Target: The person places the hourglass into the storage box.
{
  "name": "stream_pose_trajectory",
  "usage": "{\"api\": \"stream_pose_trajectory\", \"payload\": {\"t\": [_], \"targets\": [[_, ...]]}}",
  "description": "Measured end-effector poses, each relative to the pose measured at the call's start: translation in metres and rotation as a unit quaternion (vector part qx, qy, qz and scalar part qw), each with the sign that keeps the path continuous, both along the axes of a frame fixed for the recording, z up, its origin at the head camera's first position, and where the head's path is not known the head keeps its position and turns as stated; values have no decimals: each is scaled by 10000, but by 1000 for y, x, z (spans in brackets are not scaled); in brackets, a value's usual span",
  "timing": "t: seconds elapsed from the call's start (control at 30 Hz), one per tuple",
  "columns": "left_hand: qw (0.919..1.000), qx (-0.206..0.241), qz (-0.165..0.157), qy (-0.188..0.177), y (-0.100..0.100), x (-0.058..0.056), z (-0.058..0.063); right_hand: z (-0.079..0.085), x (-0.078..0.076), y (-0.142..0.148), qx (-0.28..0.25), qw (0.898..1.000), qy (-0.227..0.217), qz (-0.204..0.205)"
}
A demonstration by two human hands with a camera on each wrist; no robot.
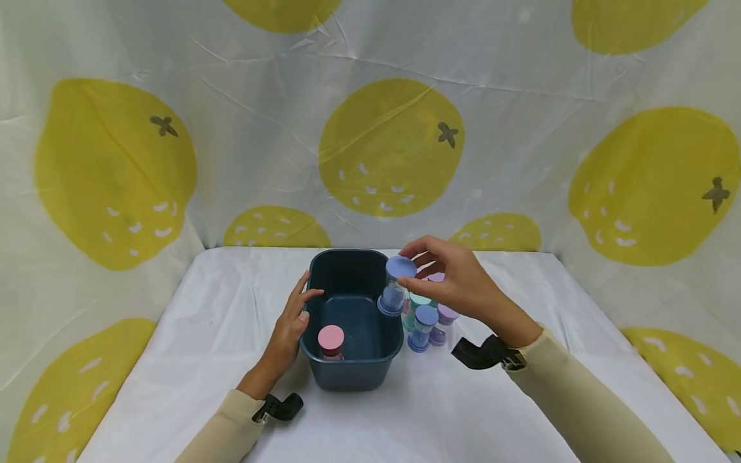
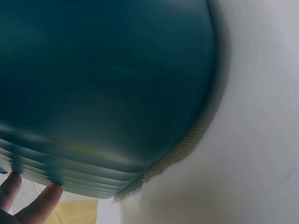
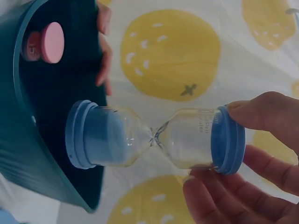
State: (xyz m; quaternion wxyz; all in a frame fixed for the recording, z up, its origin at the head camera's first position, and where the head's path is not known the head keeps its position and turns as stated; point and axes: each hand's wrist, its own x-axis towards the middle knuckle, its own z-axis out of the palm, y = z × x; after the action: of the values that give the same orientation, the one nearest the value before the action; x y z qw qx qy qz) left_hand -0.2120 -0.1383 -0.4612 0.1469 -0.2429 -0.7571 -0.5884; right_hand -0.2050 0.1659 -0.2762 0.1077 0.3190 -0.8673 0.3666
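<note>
My right hand grips a blue hourglass by its upper cap, thumb on one side and fingers on the other. Blue sand fills the lower bulb, and the lower cap overlaps the right rim of a dark teal bin in the head view. Inside that bin, near its front left corner, stands a pink-capped hourglass. Against the bin's left side rests my left hand, its fingers extended along the rim. In the left wrist view, two fingertips touch the bin's ribbed outer wall.
Right of the bin, several smaller-looking hourglasses stand grouped: a blue one, a purple one and a green one, partly hidden behind my right hand. A white cloth covers the table. Lemon-printed fabric hangs behind.
</note>
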Motion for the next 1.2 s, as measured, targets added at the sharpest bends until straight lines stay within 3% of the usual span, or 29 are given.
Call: {"api": "stream_pose_trajectory", "payload": {"t": [0.17,0.33,0.57,0.77,1.0,1.2], "targets": [[10000,-70,44,-37,0,0,0,-20,-21,-29,12,9975,-609,369],[9999,-77,79,54,1,-1,0,-45,-39,-54,244,9938,-902,596],[9999,-144,18,-33,0,2,-2,-73,-46,-73,1024,9870,-1034,678],[9998,-129,100,-76,-2,2,1,-79,-48,-82,1369,9827,-1042,689],[9999,-91,74,-15,-4,0,-1,-77,-50,-94,1738,9716,-1271,980],[9999,-106,31,27,-1,-1,0,-83,-49,-93,1826,9705,-1200,1022]]}}
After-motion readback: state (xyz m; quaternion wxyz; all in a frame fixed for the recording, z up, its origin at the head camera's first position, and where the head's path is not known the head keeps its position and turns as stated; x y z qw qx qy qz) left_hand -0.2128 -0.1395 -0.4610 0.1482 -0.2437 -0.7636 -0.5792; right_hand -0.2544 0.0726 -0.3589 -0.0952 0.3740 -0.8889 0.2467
